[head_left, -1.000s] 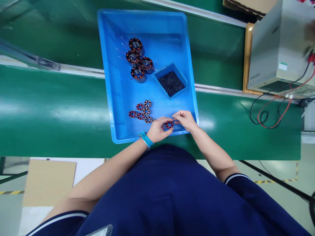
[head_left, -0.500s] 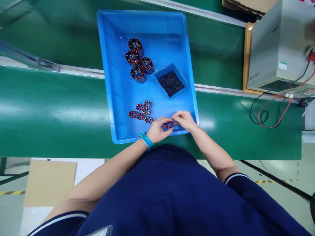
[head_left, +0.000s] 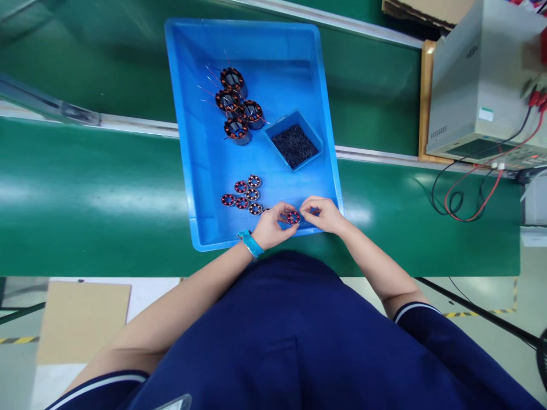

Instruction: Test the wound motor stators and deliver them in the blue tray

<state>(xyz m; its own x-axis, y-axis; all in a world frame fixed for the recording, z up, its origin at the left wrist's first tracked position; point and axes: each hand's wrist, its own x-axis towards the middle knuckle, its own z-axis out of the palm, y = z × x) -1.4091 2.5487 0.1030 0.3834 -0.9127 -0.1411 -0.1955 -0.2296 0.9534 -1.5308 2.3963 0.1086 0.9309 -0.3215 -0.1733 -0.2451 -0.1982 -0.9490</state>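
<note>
My left hand (head_left: 272, 226), with a teal band at the wrist, holds a small round wound core (head_left: 293, 217) with red parts over the near edge of the blue tray (head_left: 182, 148). Just right of that core is my right hand (head_left: 322, 214), its thumb and forefinger pinched together; whatever they grip is too small to make out. Several similar small cores (head_left: 241, 203) lie on the tray floor to the left. Farther back stand several larger wound cores (head_left: 237, 130) with thin wires. A small blue box (head_left: 277, 152) of dark thin pieces (head_left: 294, 145) sits right of them.
The tray rests on a green workbench (head_left: 85, 228) crossed by a metal rail (head_left: 137, 126). At the right stands a grey instrument (head_left: 457, 91) with red and black cables (head_left: 459, 213) hanging onto the bench. A cardboard piece (head_left: 83, 322) lies below at the left.
My right hand has drawn slightly right, away from the core in my left hand, and more of that core shows. The whole view has shifted slightly.
</note>
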